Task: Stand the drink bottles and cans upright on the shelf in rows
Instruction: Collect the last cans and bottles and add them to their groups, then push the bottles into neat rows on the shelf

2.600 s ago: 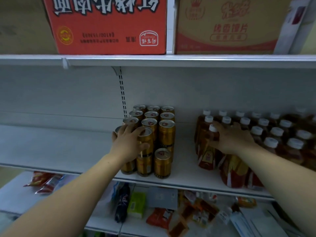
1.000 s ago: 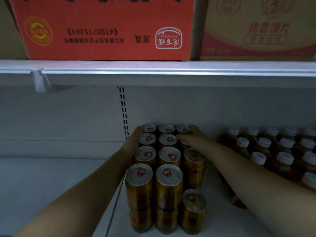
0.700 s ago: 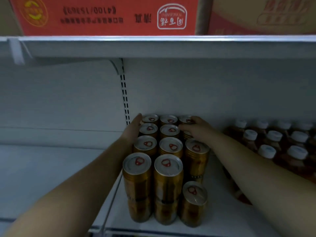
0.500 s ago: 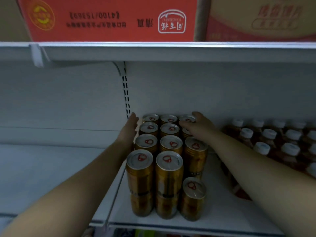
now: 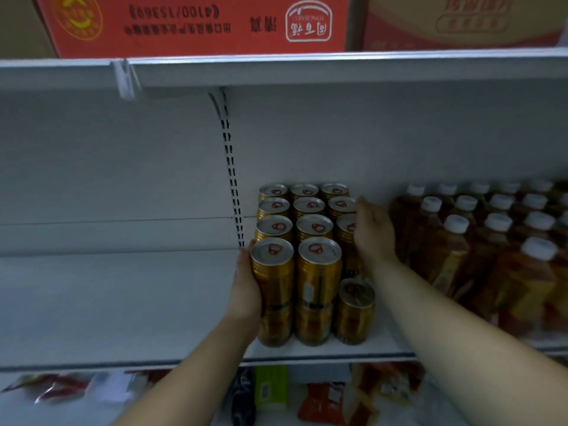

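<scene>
Hands are pressing the gold cans on the shelf.
Left hand is pushing with flat fingers; right hand is touching the right row, grip hard to tell.

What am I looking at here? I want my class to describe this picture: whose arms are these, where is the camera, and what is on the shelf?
There is no machine here. A person wears a camera on the head, so the single picture looks over their own arms at a shop shelf. On it stands a block of gold cans, three across, the front ones stacked two high, except a single can at the front right. The left hand presses against the block's left side and the right hand rests against its right side; neither lifts anything. Right of the cans stand brown bottles with white caps. A red carton sits on the shelf above.
</scene>
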